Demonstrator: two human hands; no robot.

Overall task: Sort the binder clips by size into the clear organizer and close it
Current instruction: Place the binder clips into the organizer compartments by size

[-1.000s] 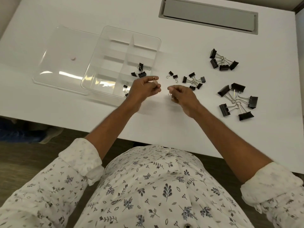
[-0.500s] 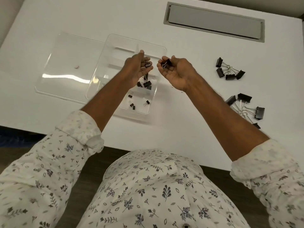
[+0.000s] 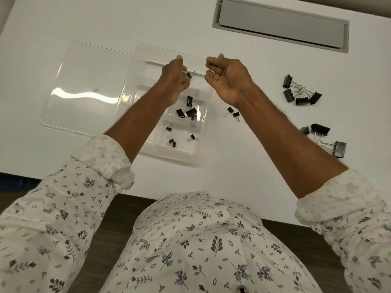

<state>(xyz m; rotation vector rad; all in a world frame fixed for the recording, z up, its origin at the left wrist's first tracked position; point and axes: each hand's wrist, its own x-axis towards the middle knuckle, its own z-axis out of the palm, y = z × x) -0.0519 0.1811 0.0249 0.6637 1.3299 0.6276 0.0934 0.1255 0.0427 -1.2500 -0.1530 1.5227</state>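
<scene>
No legible text anywhere.

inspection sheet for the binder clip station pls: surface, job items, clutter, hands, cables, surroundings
Surface: white table, bare apart from the job's things.
Job's things: clear organizer open, its lid lying flat on its left; medium clips in one compartment, small clips in the nearest one. Loose on the table: two small clips, a cluster of larger clips, the largest clips by the right forearm.
Clutter: nothing seen.
Hands: left hand above the organizer, a small clip at its fingertips; right hand cupped, palm up, nothing visible in it.
Cables: nothing seen; grey cable hatch closed.
Surroundings: dark floor below the table edge.
</scene>
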